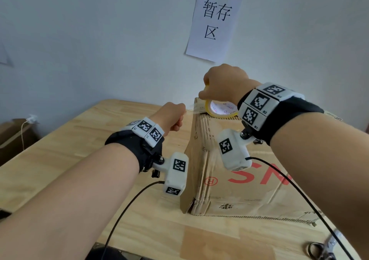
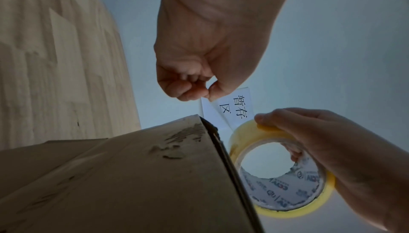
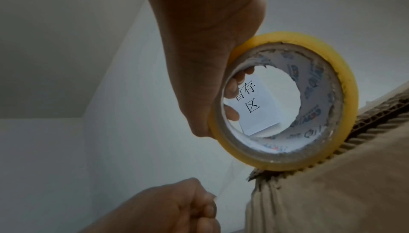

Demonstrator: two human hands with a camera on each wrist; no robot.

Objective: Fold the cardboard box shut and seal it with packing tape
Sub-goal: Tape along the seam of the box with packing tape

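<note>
A brown cardboard box [image 1: 245, 182] with red letters stands on the wooden table [image 1: 60, 156]. My right hand [image 1: 223, 84] grips a yellowish roll of clear packing tape [image 1: 219, 110] at the box's far top-left corner, fingers through its core [image 3: 285, 103]. My left hand [image 1: 171, 116], just left of that corner, pinches the free end of the clear tape [image 2: 204, 93] pulled out from the roll [image 2: 283, 170]. The thin strip stretches between both hands [image 3: 73, 172]. The box's left wall [image 2: 137, 184] fills the left wrist view.
A paper sign [image 1: 213, 24] with black characters hangs on the wall behind the box. Scissors [image 1: 323, 249] lie on the table at the front right. Another cardboard box with a white charger [image 1: 30, 120] sits at far left beyond the table's edge.
</note>
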